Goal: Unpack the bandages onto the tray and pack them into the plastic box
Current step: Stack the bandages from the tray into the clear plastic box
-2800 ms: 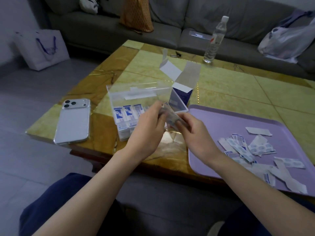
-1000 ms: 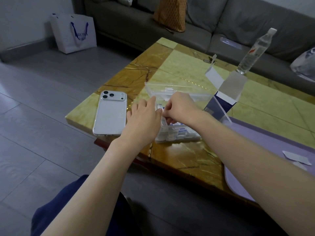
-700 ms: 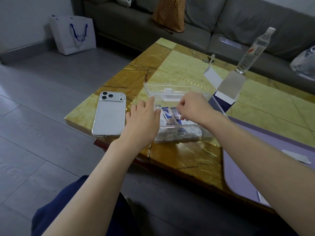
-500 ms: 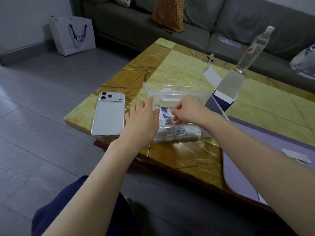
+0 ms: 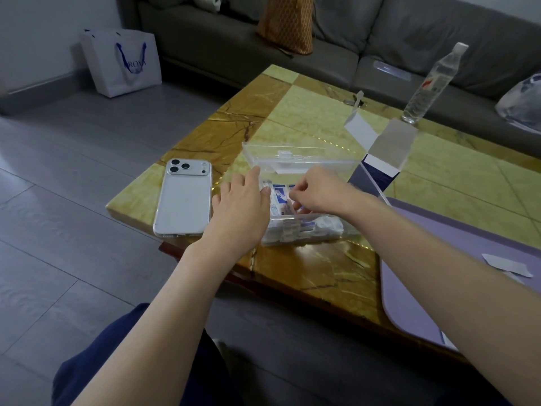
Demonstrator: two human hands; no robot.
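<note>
Living room: grey sofa (image 5: 336, 48) along the back, grey plank floor, a white paper bag (image 5: 123, 64) with blue handles standing by the wall. Low marble-patterned surface (image 5: 316, 118) in yellow and brown tiles sits in front of the person.

Near the front left corner of the surface, a phone (image 5: 184, 199) lies face down in a clear case. Just right of it, the clear plastic box (image 5: 307, 230) with its lid raised at the back. Wrapped bandages (image 5: 304, 227) with blue-and-white print are stacked inside, seen through the front wall.

Left hand (image 5: 243, 209) rests flat against the box's left end, fingers spread and holding nothing; thumb at the box rim. Right hand (image 5: 319, 190) reaches into the open box, fingertips pinched together among the bandages; it seems to be clamped on one strip, though the fingers hide the contact.

Behind the box on the right, an opened blue carton (image 5: 377, 174) stands with its flaps up. A purple tray (image 5: 415, 227) lies to the right on the surface, partly under the right forearm, with a loose white strip (image 5: 506, 265) on it. A clear water bottle (image 5: 430, 83) stands at the far edge.
</note>
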